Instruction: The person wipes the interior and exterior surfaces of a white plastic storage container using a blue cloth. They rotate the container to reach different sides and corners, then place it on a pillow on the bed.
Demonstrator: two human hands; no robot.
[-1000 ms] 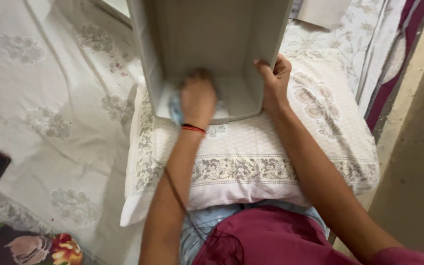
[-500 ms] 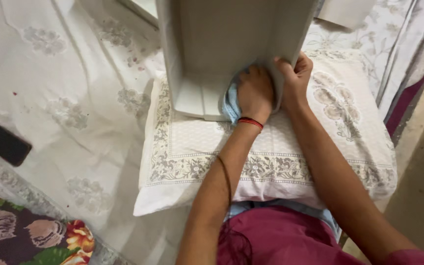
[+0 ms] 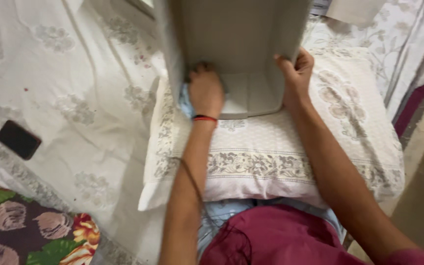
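I take the pillow as my landmark. Under it and spreading far to its left lies the bed, covered in a white sheet with pale flower prints. The pillow itself is white with a grey flowered border and sits across my lap, its long side toward me.

On the far half of the pillow stands the bin, a pale grey plastic box tipped on its side so that its open mouth faces me; its lower wall rests on the pillow and its top runs out of view.

My right hand is at the bin's right wall, above the pillow's far right part. Its grip is clamped on that wall's edge, fingers curled inside and thumb outside.

My left hand reaches into the bin at its left inner corner, over the pillow's far left part. Its grip is closed on a cloth, light blue, pressed against the bin's floor and left wall; only a small fold of it shows beside my wrist. A red and black band circles that wrist.

Well to the left of the pillow, a dark phone lies flat on the bed. Near the pillow's left front corner, a quilt with big flowers shows at the frame's lower edge.
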